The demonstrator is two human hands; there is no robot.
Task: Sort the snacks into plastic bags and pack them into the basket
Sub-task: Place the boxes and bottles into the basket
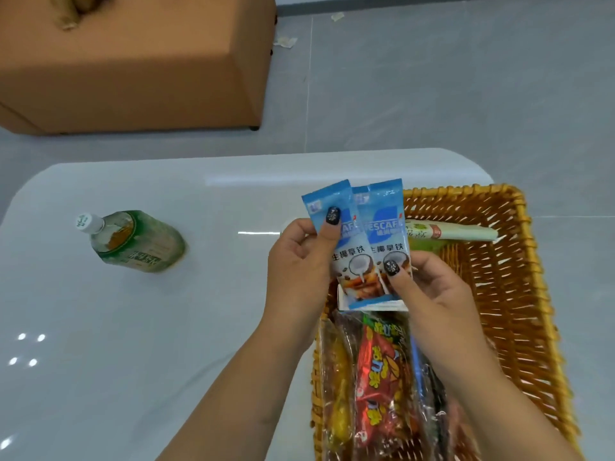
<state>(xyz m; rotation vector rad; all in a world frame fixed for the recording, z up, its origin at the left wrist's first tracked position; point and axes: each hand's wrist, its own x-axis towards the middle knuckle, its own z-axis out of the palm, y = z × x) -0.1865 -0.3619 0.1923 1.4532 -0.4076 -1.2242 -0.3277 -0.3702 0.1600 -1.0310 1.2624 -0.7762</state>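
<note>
Glossy white table (139, 327) standing on grey floor tiles beside an orange box (133, 68), left hand (299, 257) and right hand (429, 287) pinching two blue coffee sachets (362, 241) above the wicker basket (519, 294), bagged snacks (379, 387) lying inside, green bottle (136, 241) sitting well apart.

Looks like a plain indoor room, home lounge or office break area, hard to say which. Glossy white table (166, 327) with rounded corners, grey tiled floor (432, 94), 1 tan upholstered ottoman (133, 68) on short dark feet. Scraps of tape (285, 42) stuck on the floor. Ceiling spotlights reflect in the tabletop. No kitchen or shop fittings visible.
</note>
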